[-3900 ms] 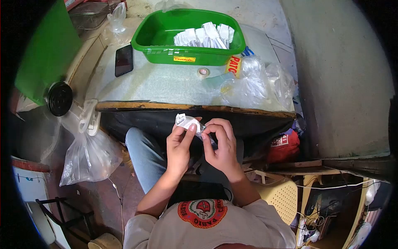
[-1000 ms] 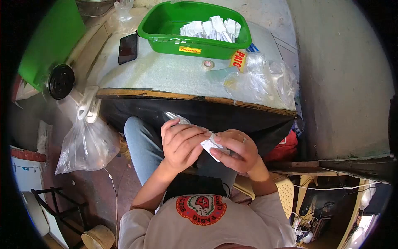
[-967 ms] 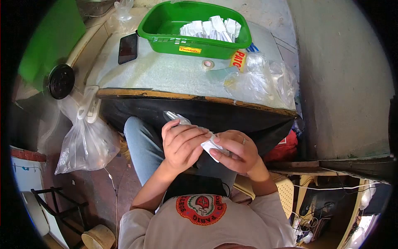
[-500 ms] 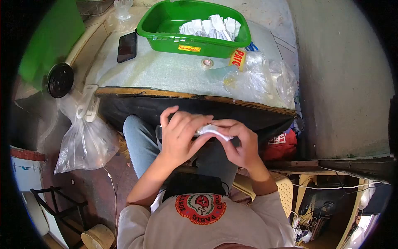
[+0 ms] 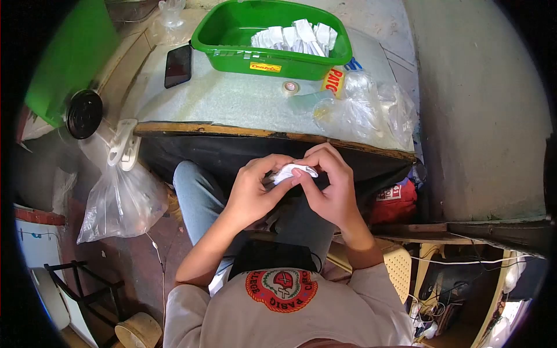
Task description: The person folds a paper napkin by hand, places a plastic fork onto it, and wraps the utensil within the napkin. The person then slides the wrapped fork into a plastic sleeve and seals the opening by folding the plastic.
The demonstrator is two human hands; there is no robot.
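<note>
A small folded white piece [image 5: 285,173], like cloth or paper, is pinched between my two hands above my lap, just short of the table edge. My left hand [image 5: 255,184] grips its left end with thumb and fingers. Thumb and fingertips of my right hand [image 5: 329,182] press on its right end, the two thumbs close together. Fingers cover part of it. Beyond the edge, a green plastic basin [image 5: 272,65] stands on the table, with several similar white folded pieces [image 5: 299,38] heaped in its right half.
On the table [image 5: 232,104] lie a black phone [image 5: 178,66], a tape roll [image 5: 290,87], a yellow-red packet [image 5: 333,81] and clear plastic bags [image 5: 371,110]. A clip fan [image 5: 85,114] and a hanging plastic bag [image 5: 122,203] are at the left; a red bag [image 5: 394,202] sits below right.
My left fingers have come down and closed in around the white piece. My right hand has shifted slightly up, and the piece now looks more compactly folded.
</note>
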